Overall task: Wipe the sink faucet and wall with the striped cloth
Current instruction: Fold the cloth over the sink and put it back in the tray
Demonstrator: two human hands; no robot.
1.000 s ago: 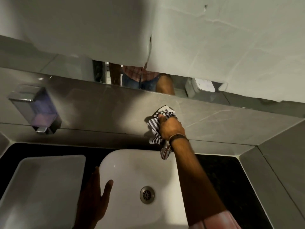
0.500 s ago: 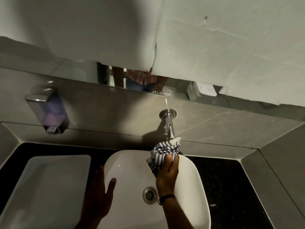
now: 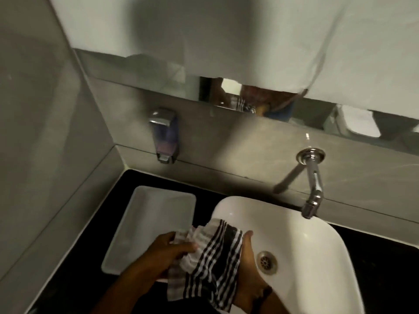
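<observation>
The black-and-white striped cloth (image 3: 213,257) is spread between both hands over the near-left rim of the white sink (image 3: 317,250). My left hand (image 3: 163,252) pinches its left edge. Under the cloth's right side lies my right hand (image 3: 247,268), thumb up, beside the drain (image 3: 267,261). The chrome faucet (image 3: 314,184) juts from the grey tiled wall (image 3: 249,146) above the basin's far right, with nothing touching it.
A soap dispenser (image 3: 163,135) hangs on the wall at left. A white rectangular tray (image 3: 149,223) lies on the black counter (image 3: 127,282) left of the sink. A mirror strip (image 3: 306,116) and a white sheet covering (image 3: 226,37) run above the tiles.
My right hand took the cloth from the faucet base down its spout, then back to the sink's near-left rim. My left hand left the basin rim and gripped the cloth. The view swung left.
</observation>
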